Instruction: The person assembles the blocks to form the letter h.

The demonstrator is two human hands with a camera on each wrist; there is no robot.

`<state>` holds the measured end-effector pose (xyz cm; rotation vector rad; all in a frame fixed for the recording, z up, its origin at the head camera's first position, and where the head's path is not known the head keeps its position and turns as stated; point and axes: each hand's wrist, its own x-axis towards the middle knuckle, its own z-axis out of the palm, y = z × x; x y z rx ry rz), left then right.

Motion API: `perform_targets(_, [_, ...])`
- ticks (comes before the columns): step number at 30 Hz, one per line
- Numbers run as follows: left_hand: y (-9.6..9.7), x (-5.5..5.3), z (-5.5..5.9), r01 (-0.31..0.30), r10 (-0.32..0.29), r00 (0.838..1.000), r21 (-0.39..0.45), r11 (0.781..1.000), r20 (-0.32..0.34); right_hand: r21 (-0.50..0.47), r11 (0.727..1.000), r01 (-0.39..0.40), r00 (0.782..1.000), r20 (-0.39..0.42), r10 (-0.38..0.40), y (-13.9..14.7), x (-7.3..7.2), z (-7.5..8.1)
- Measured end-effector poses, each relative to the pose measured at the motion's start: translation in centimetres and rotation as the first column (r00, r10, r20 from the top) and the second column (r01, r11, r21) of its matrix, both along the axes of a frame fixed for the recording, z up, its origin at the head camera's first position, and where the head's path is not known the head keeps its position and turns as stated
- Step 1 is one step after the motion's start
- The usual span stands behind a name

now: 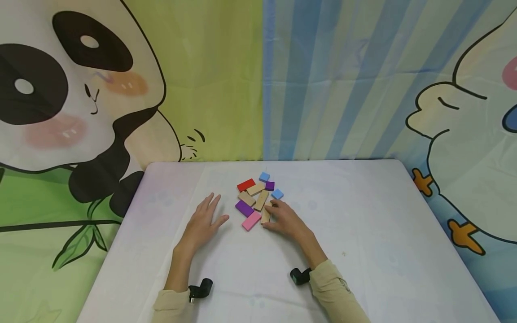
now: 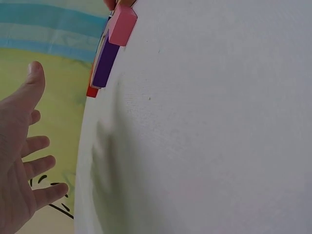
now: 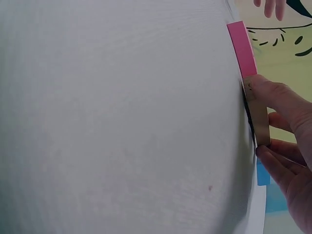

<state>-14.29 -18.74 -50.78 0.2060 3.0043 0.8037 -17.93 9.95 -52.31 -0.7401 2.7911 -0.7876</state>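
Note:
My right hand pinches a plain wooden block by its two ends, thumb at the near end and fingertips at the far one. In the right wrist view this wooden block stands close over the tabletop, beside a pink block. Left of the group, my left hand holds nothing, its fingers spread and thumb toward the blocks. A purple block and a red block lie nearest it. Several other plain wooden blocks lie flat in the middle of the group.
Two small blue blocks and a small purple block lie at the far and right side of the group. The white table ends at a cartoon-printed curtain. A black camera sits at each wrist.

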Motion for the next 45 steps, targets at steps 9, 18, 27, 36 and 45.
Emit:
perform_targets(9, [-1.0,0.7,-0.2,-0.028,0.028,0.999,0.005,1.000,0.044,-0.039,0.998,0.054,0.998,0.017,-0.053,-0.4,0.4,0.9])
perform_targets(18, [-2.4,1.3,-0.1,-0.042,0.040,0.996,0.021,0.999,0.080,-0.085,0.993,-0.082,0.993,-0.092,0.074,-2.7,0.8,1.1])
perform_targets(27, [-4.6,1.9,0.0,-0.077,0.077,0.992,0.001,0.997,0.097,0.087,0.973,-0.213,0.975,-0.053,0.218,-8.0,1.7,1.5])
perform_targets(36, [-5.6,2.1,0.1,-0.078,0.079,0.995,-0.011,0.997,0.068,0.217,0.927,-0.305,0.918,-0.192,0.347,-13.0,2.1,1.0])
perform_targets(45, [-6.6,2.9,-0.2,-0.074,0.075,0.993,-0.023,0.997,0.092,0.304,0.896,-0.324,0.901,-0.188,0.390,-14.5,2.8,1.0])
